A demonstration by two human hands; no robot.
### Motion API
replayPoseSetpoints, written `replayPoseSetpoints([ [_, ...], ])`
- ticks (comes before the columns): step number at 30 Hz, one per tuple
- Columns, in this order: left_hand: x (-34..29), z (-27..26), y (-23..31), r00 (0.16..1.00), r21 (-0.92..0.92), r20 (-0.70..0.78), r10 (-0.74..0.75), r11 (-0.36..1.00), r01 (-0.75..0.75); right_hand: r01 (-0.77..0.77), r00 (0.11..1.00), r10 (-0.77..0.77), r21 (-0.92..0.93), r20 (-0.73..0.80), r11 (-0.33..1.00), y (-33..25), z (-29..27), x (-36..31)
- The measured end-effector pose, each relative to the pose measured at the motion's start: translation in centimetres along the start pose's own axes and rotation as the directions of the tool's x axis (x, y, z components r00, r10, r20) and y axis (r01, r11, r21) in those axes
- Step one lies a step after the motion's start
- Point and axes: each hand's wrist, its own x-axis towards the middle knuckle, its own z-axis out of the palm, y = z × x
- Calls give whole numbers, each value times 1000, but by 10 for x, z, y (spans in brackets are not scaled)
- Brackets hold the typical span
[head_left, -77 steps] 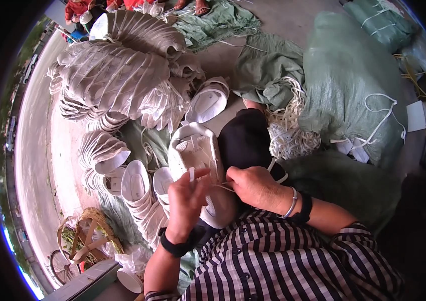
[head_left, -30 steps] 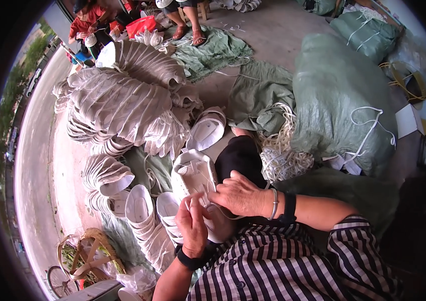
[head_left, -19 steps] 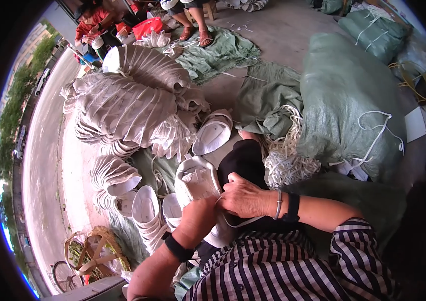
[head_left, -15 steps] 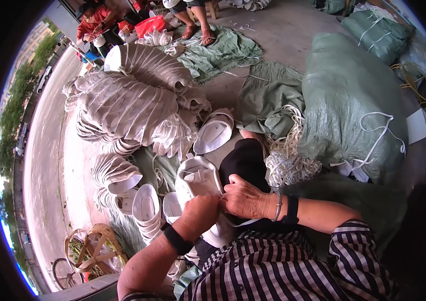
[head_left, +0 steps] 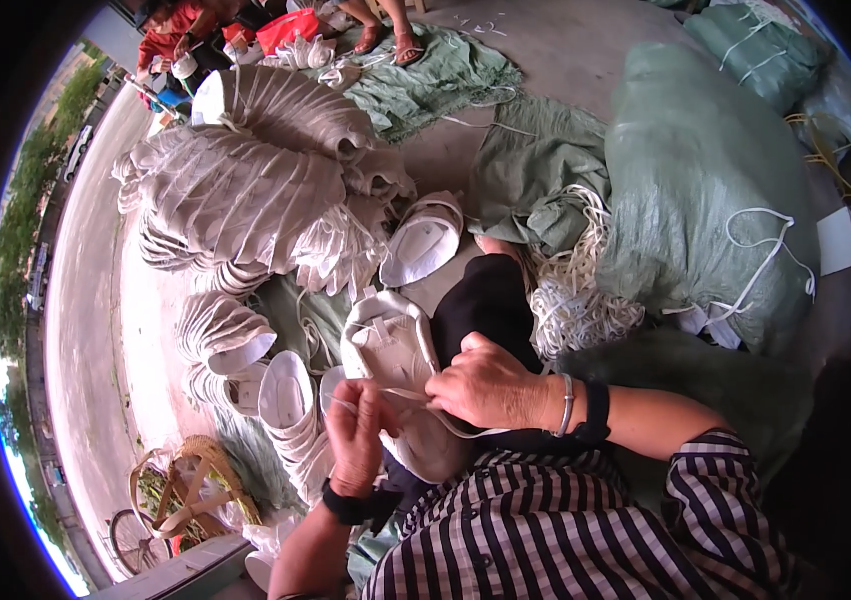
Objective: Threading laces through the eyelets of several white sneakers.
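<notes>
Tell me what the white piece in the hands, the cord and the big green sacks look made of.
White piece: probably moulded plastic or foam, smooth and matte, holding its shape. Cord: apparently flat woven tape, limp and pale. Green sacks: likely woven plastic fabric, creased with a dull sheen.

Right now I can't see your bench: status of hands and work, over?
Left hand pinching white cord. Right hand pressing white shoe sole on lap. Sole stacks beside, nothing blocking.
</notes>
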Motion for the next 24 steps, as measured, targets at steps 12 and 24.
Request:
replayPoseSetpoints([
  [12, -23, 14, -25, 978, 272, -31, 204, 944, -188, -209, 834, 541, 844, -111, 495, 47, -83, -26],
  [24, -26, -11, -20, 994, -154, -80, -81, 986, 68, -60, 973, 167, 520, -162, 852, 23, -38, 23],
])
